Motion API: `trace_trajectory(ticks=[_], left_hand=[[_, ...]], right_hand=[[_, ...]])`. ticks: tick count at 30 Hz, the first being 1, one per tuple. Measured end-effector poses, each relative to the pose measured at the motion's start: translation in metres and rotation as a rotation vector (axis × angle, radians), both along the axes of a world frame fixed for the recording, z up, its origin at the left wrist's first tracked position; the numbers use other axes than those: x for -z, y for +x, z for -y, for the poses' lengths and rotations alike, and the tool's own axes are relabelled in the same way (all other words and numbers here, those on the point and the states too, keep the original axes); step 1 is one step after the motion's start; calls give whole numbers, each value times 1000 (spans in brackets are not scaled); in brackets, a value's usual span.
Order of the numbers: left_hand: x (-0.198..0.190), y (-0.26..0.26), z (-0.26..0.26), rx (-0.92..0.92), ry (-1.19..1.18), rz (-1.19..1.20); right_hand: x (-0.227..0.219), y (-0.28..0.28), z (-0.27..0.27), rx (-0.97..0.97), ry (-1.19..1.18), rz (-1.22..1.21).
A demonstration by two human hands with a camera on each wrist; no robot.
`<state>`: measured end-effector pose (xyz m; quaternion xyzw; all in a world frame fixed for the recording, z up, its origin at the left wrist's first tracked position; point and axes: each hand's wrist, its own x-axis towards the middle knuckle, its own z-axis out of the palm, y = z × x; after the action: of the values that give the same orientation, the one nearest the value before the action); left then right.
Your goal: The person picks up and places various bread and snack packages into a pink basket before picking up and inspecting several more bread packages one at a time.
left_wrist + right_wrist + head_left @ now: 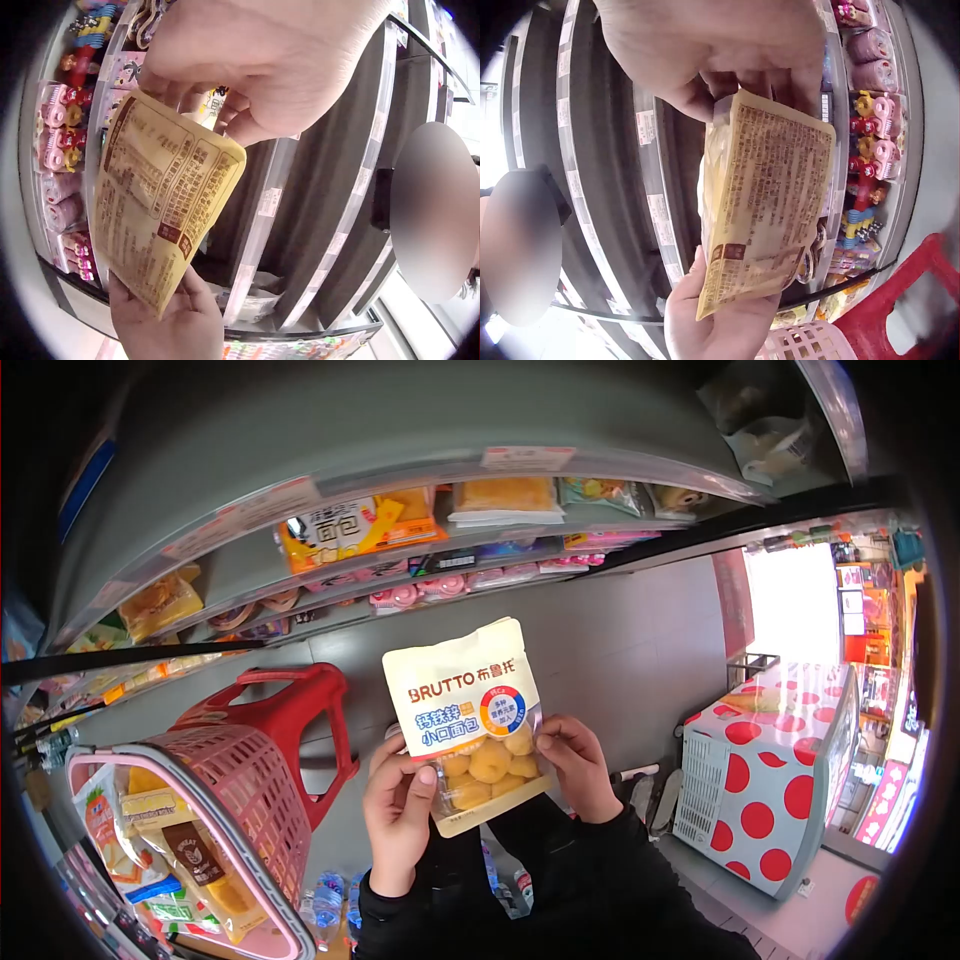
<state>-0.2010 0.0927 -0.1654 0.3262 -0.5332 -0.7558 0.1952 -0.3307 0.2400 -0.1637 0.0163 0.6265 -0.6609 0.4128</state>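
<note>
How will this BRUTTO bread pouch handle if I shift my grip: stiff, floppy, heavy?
Probably light for its size: the clear window of the pouch shows small round buns. It looks semi-stiff, standing fairly flat between both hands, though its thin edges may bend. The buns would likely dent if squeezed hard.

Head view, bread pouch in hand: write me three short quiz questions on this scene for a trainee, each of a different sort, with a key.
1. True or false: the left hand and the right hand both hold the pouch.
2. What colour is the shopping basket? (a) green (b) pink (c) black
3. Fill in the blank: the large Latin-letter word on the pouch's front reads ____.

Key: 1 true; 2 b; 3 BRUTTO.
</note>
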Motion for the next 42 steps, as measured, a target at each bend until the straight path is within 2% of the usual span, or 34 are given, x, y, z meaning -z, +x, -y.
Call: trace_trajectory(ticks=[8, 16, 19, 24, 34, 36, 37, 39, 40, 42], left_hand=[[4, -21, -20, 66, 11, 11], [-5, -47, -40, 136, 11, 31], [-3, -57, -48, 176, -59, 37], [-4, -71, -58, 201, -21, 104], [-14, -108, -85, 255, 27, 134], [-20, -116, -91, 214, 87, 178], [-21, -119, -92, 226, 90, 168], [-19, -130, -97, 245, -31, 104], [-21, -134, -97, 264, 17, 101], [-21, -143, -102, 255, 47, 121]], right_hand=[[-11, -19, -28, 3, -60, 36], [-9, -35, -58, -5, -136, -14], [-4, -41, -75, 2, -152, 0], [0, -50, -89, -5, -177, -22], [-7, -71, -124, 110, -173, 9], [-17, -78, -131, 125, -172, 89], [-18, -78, -129, 119, -187, -22], [-26, -85, -135, 154, -202, 91], [-27, -89, -138, 130, -205, 6], [-26, -95, -144, 151, -229, -11]])
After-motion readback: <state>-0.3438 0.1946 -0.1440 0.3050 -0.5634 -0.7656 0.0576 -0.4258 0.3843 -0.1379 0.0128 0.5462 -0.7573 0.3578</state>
